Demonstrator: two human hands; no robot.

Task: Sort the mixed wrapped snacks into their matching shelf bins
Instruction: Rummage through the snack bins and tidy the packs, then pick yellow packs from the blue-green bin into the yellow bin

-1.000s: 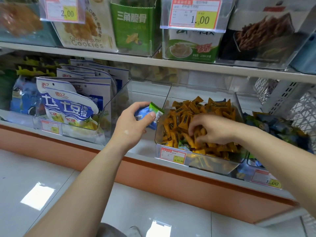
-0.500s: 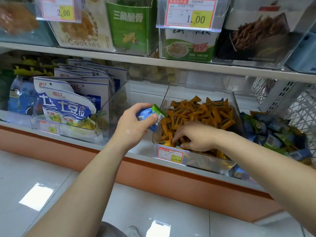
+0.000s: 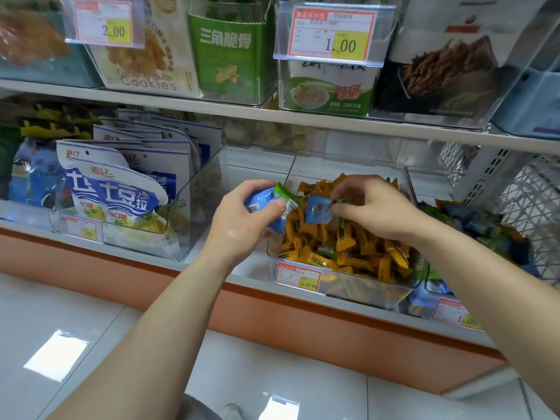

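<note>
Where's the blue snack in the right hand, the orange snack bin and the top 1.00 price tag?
blue snack (image 3: 317,209): head view, middle of wrapper.
orange snack bin (image 3: 321,166): head view, clear back wall.
top 1.00 price tag (image 3: 348,46): head view, yellow price patch.

The lower shelf (image 3: 254,269) carries a clear bin (image 3: 363,291) heaped with orange wrapped snacks (image 3: 372,256). Left of that bin and apart from it stands a second clear bin (image 3: 200,207) of upright blue-and-white bags (image 3: 115,195). Just to its right sits a third bin (image 3: 448,310) holding blue and green packets (image 3: 485,228).
</note>
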